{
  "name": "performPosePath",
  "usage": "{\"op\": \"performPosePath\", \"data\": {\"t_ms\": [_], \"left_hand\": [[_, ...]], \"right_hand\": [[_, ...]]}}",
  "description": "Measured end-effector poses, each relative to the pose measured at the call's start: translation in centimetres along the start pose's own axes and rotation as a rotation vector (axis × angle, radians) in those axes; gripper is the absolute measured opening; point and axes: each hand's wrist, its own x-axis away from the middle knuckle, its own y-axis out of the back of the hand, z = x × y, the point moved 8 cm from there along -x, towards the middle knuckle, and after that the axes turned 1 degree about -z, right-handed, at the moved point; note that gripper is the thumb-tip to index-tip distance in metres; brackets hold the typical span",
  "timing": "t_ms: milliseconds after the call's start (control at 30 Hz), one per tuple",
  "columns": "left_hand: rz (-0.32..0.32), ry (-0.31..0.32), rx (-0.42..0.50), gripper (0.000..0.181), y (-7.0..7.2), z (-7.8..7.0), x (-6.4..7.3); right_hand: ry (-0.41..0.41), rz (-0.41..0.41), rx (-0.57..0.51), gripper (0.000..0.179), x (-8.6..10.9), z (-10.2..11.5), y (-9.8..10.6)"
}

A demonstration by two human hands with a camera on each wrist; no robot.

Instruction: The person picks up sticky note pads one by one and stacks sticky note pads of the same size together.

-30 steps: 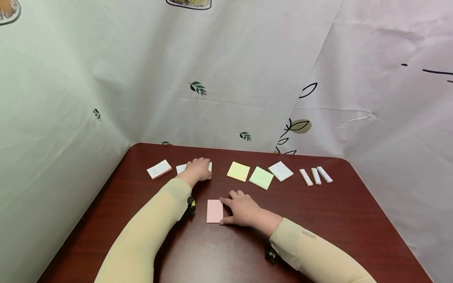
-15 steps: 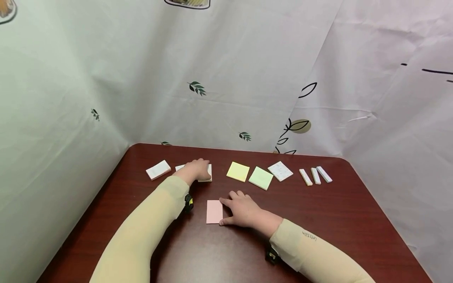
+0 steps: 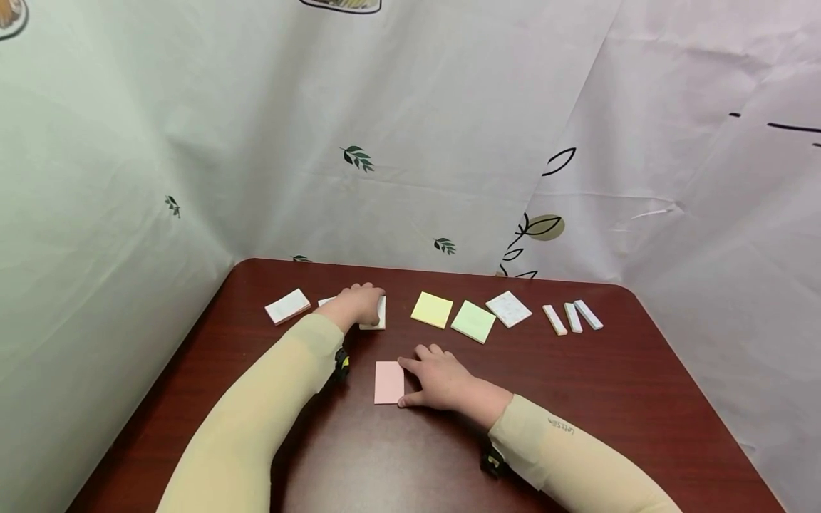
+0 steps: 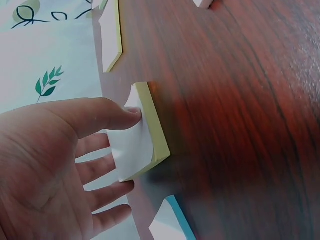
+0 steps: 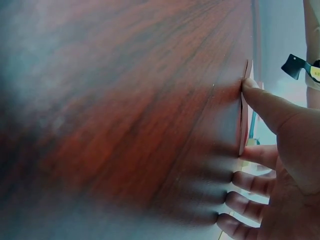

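Note:
At the back of the table my left hand (image 3: 359, 305) pinches a pale sticky note pad (image 3: 383, 311) between thumb and fingers. Seen from the left wrist, that pad (image 4: 131, 147) has a yellow edge, with the thumb on its near side. Another pad (image 3: 325, 301), partly hidden by the hand, lies just left of it. My right hand (image 3: 442, 381) holds a pink sticky note pad (image 3: 388, 382) at the table's middle, forefinger at its far right corner and thumb at its near right corner. In the right wrist view this pad (image 5: 244, 117) appears almost edge-on.
Along the back lie a white pad (image 3: 287, 307) at left, then yellow (image 3: 432, 311), green (image 3: 473, 322) and white patterned (image 3: 509, 310) pads. Three narrow strip pads (image 3: 573, 318) lie farther right. A printed cloth (image 3: 410, 142) hangs behind the table (image 3: 609, 385).
My left hand has shifted slightly left and nearer, and more of its pale pad shows. The right hand and the pink pad have stayed in place.

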Motion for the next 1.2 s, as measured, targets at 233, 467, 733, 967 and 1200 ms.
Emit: {"op": "performPosePath", "data": {"t_ms": [233, 467, 733, 967, 1200], "left_hand": [[-0.069, 0.001, -0.004, 0.056, 0.5, 0.6, 0.0], [-0.098, -0.024, 0.102, 0.038, 1.0, 0.9, 0.1], [-0.053, -0.018, 0.172, 0.038, 1.2, 1.4, 0.4], [-0.038, -0.061, 0.291, 0.037, 1.3, 1.7, 0.6], [-0.053, -0.066, 0.404, 0.036, 1.3, 2.0, 1.4]], "right_hand": [[0.002, 0.002, -0.007, 0.078, 0.0, 0.1, 0.1], [0.001, 0.003, -0.007, 0.078, 0.0, 0.0, 0.0], [0.007, 0.001, -0.006, 0.077, 0.1, 0.2, 0.2], [-0.002, 0.013, -0.018, 0.077, 0.1, 0.0, 0.1], [0.001, 0.017, -0.019, 0.078, 0.0, 0.0, 0.1]]}}
